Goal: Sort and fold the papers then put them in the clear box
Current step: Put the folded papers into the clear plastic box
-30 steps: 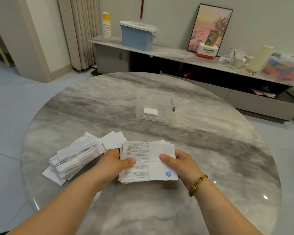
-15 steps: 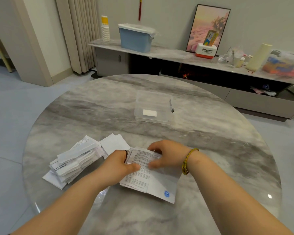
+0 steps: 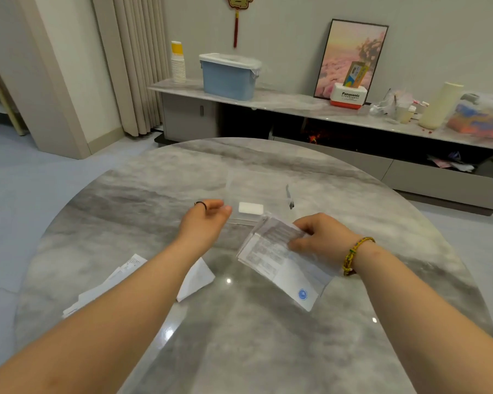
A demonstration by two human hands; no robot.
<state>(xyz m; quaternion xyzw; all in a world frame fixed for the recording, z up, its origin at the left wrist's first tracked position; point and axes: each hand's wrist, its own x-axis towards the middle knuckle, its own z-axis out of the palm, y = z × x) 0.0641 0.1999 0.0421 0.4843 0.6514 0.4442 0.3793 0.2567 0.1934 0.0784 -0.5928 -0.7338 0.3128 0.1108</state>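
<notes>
A folded bundle of printed papers (image 3: 279, 260) is pinched near its far edge by the right hand (image 3: 319, 237), at 3 o'clock on the marble table (image 3: 239, 351). The left hand (image 3: 205, 220) is held loose and empty beside the clear box (image 3: 268, 186) at 12 o'clock. The bundle is judged light, floppy and prone to fanning, so it is best gripped at the fold.

On the table (image 3: 239, 351), the box (image 3: 268, 189) stands toward the back with a slip (image 3: 250, 208) lying in it. The left hand (image 3: 204, 220) hangs just left of the box. The right hand (image 3: 319, 237) grips the papers (image 3: 279, 263) before the box, to the right. The pile (image 3: 108, 282) lies near left, partly under the left forearm. A shelf (image 3: 296, 102) runs behind the table.
</notes>
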